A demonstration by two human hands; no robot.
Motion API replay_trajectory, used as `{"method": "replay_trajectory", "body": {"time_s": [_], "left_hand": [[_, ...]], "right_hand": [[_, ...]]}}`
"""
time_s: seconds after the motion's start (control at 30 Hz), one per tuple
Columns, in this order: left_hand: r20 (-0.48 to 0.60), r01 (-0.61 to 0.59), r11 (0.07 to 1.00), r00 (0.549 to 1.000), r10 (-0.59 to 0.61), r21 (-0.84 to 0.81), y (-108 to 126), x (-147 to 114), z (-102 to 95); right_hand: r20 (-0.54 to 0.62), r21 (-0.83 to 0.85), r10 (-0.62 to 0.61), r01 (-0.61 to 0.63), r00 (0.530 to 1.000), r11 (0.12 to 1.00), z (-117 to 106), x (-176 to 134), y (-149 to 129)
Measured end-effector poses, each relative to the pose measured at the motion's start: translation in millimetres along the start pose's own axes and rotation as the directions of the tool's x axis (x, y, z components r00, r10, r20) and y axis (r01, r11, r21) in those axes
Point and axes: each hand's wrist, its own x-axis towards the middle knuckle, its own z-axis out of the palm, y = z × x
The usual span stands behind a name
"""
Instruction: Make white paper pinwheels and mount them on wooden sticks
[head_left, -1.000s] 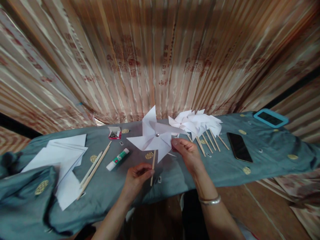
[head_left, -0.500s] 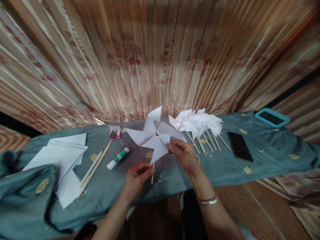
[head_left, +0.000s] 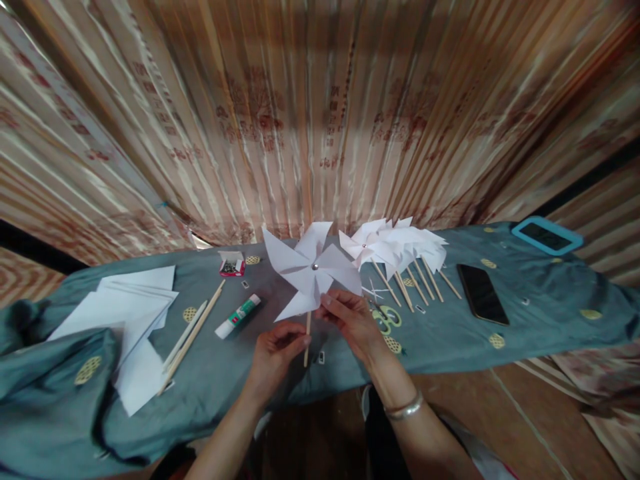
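Note:
A white paper pinwheel (head_left: pixel 313 270) with a silver pin at its centre stands upright on a thin wooden stick (head_left: pixel 307 350). My left hand (head_left: pixel 277 353) is closed around the stick, just below the paper blades. With its fingers drawn together, my right hand (head_left: pixel 353 323) grips the lower right blade edge. Just beyond that hand lie scissors with light green handles (head_left: pixel 389 320), partly hidden by it. Behind them, several finished pinwheels (head_left: pixel 395 243) overlap in a row, their sticks pointing toward me.
White paper sheets (head_left: pixel 135 313) lie at the left beside wooden sticks (head_left: pixel 193 340) and a pencil-like white stick (head_left: pixel 184 337). A glue stick (head_left: pixel 239 316) and a small red box of pins (head_left: pixel 232 265) are nearer the middle. A phone (head_left: pixel 482 293) and a blue-framed device (head_left: pixel 547 235) lie right.
The pinwheel's blades have turned on the pin. My right hand has moved down and left with the blade, uncovering the scissors. My left hand stays on the stick.

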Motion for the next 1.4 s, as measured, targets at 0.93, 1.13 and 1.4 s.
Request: {"method": "replay_trajectory", "body": {"time_s": [0.93,1.13,1.4], "left_hand": [[0.041,0.099,0.995,0.994,-0.098,-0.015,2.7,-0.3,-4.9],[0.036,0.095,0.995,0.995,-0.094,-0.019,1.2,0.8,-3.9],[0.027,0.083,0.996,0.996,-0.083,-0.022,-0.2,0.0,-5.6]], "right_hand": [[0.023,0.078,-0.129,0.126,0.991,0.989,-41.8,6.9,-23.5],[0.079,0.143,-0.042,0.031,0.996,0.989,-34.7,4.4,-20.1],[0.146,0.153,-0.013,-0.009,0.989,0.988,-39.0,6.0,-9.7]]}}
